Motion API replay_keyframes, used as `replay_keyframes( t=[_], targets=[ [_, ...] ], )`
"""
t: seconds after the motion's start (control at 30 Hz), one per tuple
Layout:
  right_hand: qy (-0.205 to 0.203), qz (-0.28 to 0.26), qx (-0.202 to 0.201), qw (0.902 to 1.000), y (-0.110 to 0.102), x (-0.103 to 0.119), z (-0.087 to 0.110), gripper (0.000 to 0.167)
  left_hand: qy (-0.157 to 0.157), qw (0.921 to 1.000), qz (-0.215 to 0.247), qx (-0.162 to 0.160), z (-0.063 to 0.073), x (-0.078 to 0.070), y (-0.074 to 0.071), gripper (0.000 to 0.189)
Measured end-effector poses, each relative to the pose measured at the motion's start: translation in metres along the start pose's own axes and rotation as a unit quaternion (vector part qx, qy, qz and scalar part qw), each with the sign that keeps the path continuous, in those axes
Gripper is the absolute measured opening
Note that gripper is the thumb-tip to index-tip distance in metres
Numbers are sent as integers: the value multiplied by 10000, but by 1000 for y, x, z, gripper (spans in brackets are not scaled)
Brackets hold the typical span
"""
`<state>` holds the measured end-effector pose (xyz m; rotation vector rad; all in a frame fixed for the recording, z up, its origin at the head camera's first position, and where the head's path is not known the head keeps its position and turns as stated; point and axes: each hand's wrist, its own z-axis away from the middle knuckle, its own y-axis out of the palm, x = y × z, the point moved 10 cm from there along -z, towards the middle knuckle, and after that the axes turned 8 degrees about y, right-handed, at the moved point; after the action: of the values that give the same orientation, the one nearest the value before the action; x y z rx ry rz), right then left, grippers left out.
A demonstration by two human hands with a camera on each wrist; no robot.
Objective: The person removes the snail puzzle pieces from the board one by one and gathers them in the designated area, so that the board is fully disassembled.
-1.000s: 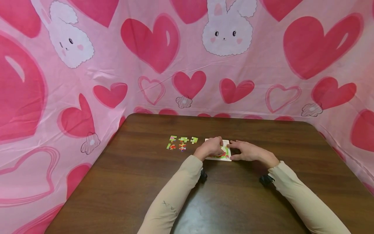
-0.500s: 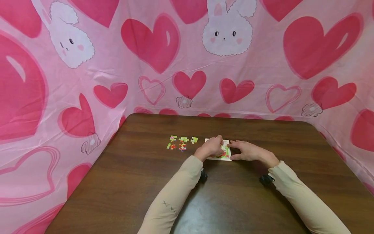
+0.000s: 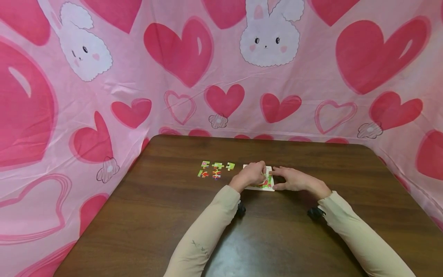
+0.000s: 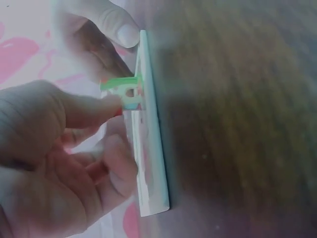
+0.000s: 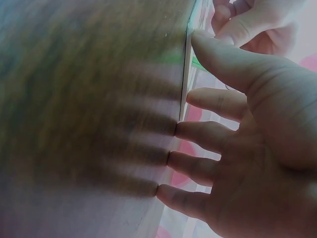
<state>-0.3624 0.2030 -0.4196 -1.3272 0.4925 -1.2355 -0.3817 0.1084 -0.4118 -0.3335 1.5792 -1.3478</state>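
I see the left hand pinching a piece, apparently against the tray. The right hand, fingers loose, touches its edge.

Small dark marks are seen on the left sleeve; one is shaped like an X, while the others cannot be read clearly.

Left hand pinched over the puzzle board.
Right hand rested at its right edge, fingers spread.
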Motion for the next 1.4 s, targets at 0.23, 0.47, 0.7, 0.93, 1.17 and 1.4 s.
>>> replay_keyframes(
  t=[0.23, 0.47, 0.7, 0.93, 1.17, 1.4],
  targets=[
    [8, 4, -11, 10000, 1, 1, 0, 67, 84, 9997, 51, 229, 3, -2, 3, 8],
    [-21, 48, -74, 10000, 0, 2, 1, 67, 172, 9998, -86, -23, 5, -2, -7, 10],
    [148, 6, 50, 9999, 2, -2, 0, 70, 250, 9995, -156, -117, 11, 2, -19, 14],
    [315, -33, 104, 9994, 3, -6, -1, 71, 375, 9988, -220, -226, 19, 13, -32, 23],
    [284, -3, 84, 9996, 2, -3, 0, 70, 280, 9995, 32, -124, 30, 32, -41, 22],
    [197, 83, 13, 9998, 0, 0, 0, 68, 46, 9993, 363, 74, 43, 59, -48, 12]
  ],
)
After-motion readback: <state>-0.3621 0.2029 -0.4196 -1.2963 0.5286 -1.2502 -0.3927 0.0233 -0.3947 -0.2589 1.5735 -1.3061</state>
